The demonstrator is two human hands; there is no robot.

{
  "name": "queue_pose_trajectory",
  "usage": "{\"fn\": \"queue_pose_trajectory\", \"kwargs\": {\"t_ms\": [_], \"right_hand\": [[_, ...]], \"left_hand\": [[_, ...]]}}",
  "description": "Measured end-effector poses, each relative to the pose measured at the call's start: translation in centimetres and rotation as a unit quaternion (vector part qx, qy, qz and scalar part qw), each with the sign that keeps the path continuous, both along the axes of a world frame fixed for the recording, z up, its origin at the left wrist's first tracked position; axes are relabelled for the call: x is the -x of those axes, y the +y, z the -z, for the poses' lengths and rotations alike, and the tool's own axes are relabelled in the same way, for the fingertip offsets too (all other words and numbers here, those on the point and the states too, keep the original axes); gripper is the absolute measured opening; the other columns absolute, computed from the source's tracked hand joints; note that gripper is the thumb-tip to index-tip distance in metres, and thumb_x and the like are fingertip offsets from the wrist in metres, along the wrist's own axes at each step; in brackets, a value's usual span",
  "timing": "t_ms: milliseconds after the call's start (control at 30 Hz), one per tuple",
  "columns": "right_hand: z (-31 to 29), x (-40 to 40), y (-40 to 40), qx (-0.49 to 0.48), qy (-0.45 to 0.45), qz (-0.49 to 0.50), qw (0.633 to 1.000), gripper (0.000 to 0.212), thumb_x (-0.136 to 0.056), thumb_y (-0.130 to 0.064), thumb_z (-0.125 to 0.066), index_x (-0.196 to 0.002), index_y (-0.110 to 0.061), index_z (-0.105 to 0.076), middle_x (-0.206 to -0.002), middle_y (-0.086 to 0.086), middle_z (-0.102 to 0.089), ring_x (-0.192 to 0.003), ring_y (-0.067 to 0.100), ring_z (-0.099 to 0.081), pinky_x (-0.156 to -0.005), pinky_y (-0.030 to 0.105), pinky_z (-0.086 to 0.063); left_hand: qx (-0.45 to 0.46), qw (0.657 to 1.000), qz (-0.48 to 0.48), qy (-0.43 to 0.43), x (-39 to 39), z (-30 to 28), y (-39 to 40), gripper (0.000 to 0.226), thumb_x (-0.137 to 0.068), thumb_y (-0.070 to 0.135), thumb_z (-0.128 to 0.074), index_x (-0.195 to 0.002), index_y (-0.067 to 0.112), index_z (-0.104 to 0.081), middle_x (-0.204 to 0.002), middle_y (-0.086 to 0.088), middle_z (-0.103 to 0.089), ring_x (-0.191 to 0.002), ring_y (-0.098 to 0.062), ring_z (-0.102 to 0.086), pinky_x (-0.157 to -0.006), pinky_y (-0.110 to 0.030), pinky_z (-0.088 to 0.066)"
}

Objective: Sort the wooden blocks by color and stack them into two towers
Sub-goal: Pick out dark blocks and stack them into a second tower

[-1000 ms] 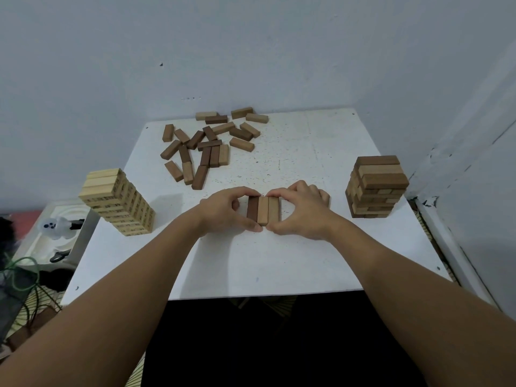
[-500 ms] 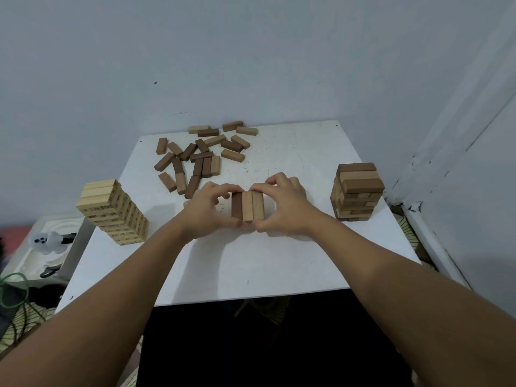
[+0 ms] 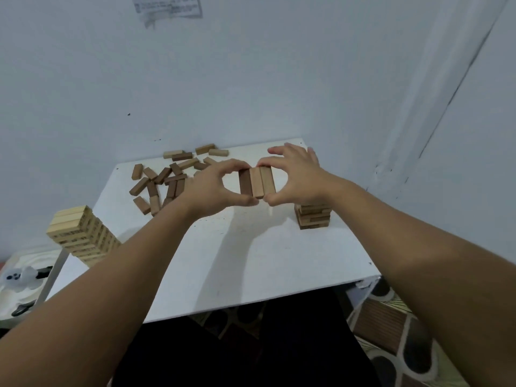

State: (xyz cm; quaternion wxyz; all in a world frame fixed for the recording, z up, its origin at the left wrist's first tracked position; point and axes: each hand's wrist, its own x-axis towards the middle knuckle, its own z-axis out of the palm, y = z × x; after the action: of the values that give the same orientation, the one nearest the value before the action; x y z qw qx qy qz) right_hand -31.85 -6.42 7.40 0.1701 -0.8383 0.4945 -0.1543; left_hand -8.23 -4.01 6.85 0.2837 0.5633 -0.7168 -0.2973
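A pale wall [image 3: 251, 79] fills the upper part of the view, with a sheet of paper [image 3: 167, 8] stuck near its top edge. Below it stands a white table [image 3: 237, 261], pushed into the corner. Patterned floor [image 3: 405, 344] shows at lower right.

At the table's left edge rises a light tower [image 3: 79, 236] of pale blocks, many layers high. On the right side stands a brown tower [image 3: 314, 217], shorter, its upper layers hidden behind the right wrist. A loose pile [image 3: 167, 180] of brown and tan blocks lies scattered at the far left of the table, some touching, some apart.

Left of the table, lower down, sits a white tray [image 3: 19, 280] with a small ghost-like figure [image 3: 16, 276] on it.

Both forearms reach in from the bottom corners. The left hand [image 3: 212, 188] and right hand [image 3: 296, 177] together hold a row of three blocks [image 3: 257, 181] above the table, between the pile and the brown tower. The blocks lie side by side, touching: a dark one on the left, a lighter tan one in the middle, a mid-brown one on the right. The left thumb and forefinger curl round the row's near and far ends from the left; the right thumb and forefinger pinch the ends from the right, with the other right fingers spread loosely above.
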Motion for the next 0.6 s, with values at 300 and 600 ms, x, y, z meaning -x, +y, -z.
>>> {"fn": "queue_pose_trajectory", "kwargs": {"t_ms": [300, 600], "right_hand": [[-0.4, 7.9, 0.1, -0.065, 0.019, 0.059, 0.996, 0.084, -0.06, -0.063, -0.066, -0.141, -0.056, -0.044, -0.159, -0.012, -0.029, -0.15, 0.018, -0.018, -0.123, 0.057, -0.001], [-0.1, 11.0, -0.7, -0.096, 0.037, 0.062, 0.993, 0.084, -0.061, -0.065, -0.065, -0.141, -0.058, -0.042, -0.158, -0.013, -0.031, -0.147, 0.02, -0.025, -0.123, 0.056, -0.009]], "left_hand": [[-0.022, 0.998, 0.05, -0.023, 7.8, -0.1, -2.3, 0.072, -0.054, 0.058, -0.093, -0.12, 0.047, -0.065, -0.122, 0.028, -0.063, -0.123, -0.005, -0.052, -0.111, -0.048, -0.042], [-0.044, 0.996, 0.058, -0.061, 11.0, 0.0, -3.2, 0.077, -0.048, 0.067, -0.086, -0.12, 0.048, -0.064, -0.118, 0.03, -0.062, -0.121, -0.006, -0.054, -0.111, -0.049, -0.04]]}}
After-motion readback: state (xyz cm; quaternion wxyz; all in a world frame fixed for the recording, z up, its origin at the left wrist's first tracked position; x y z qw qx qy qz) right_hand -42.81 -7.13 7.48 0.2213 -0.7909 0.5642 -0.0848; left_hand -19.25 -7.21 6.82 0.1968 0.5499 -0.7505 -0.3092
